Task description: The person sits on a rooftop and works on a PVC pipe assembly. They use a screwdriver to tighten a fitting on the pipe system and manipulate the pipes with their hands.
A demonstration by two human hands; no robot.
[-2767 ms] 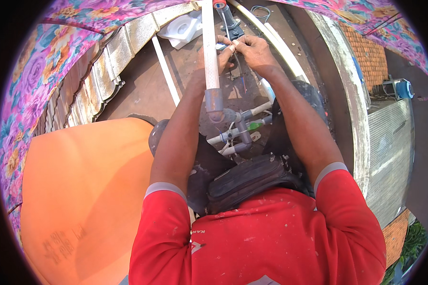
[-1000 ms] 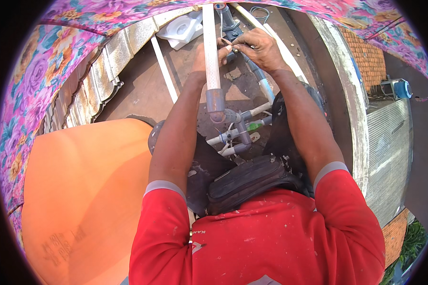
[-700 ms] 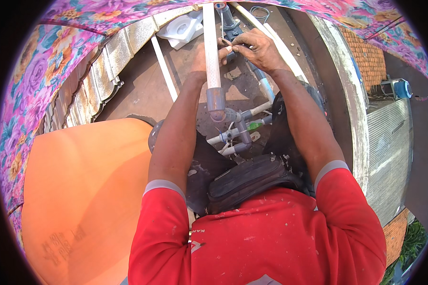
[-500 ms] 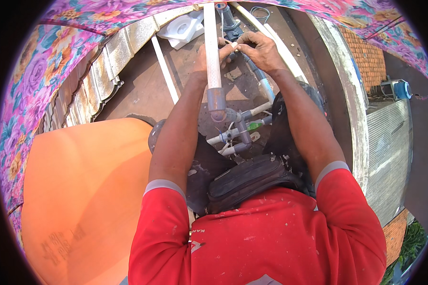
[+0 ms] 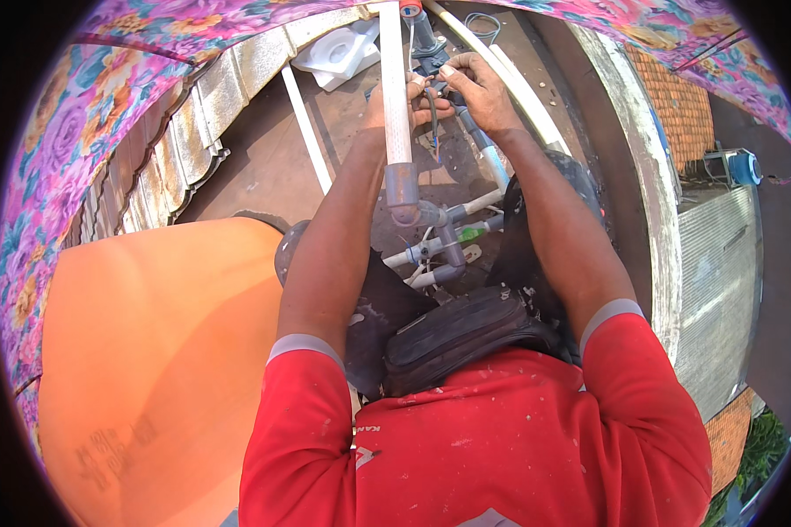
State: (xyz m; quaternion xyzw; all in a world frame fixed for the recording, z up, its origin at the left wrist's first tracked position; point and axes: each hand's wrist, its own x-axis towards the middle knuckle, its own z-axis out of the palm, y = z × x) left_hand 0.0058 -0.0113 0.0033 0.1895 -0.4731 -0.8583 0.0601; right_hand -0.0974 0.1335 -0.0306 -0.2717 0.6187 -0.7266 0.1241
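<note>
Beyond the upright white pipe (image 5: 395, 75), my two hands meet around a thin dark electrical cable (image 5: 434, 123). Its lower end hangs down and splits into thin coloured wires, one of them bluish. My left hand (image 5: 422, 107), partly covered by the pipe, has its fingers curled beneath the cable and grips it near the top. With thumb and forefinger, my right hand (image 5: 483, 91) pinches at the cable's upper part; exactly what lies between those fingertips is too small to make out. A grey pipe elbow (image 5: 403, 189) caps the white pipe's near end.
Joined pipes with a green-handled valve (image 5: 471, 234) lie between my knees. A large orange tank (image 5: 158, 351) stands at left, beside corrugated roofing (image 5: 176, 123). White foam packaging (image 5: 336, 54) sits far left. A pale wall ledge (image 5: 659, 202) runs along the right; a floral umbrella (image 5: 53, 202) hangs overhead.
The dark cable with its split end has come into view, hanging below my fingers. My left hand has turned, its fingers loosening beneath the cable, and my right hand has shifted slightly.
</note>
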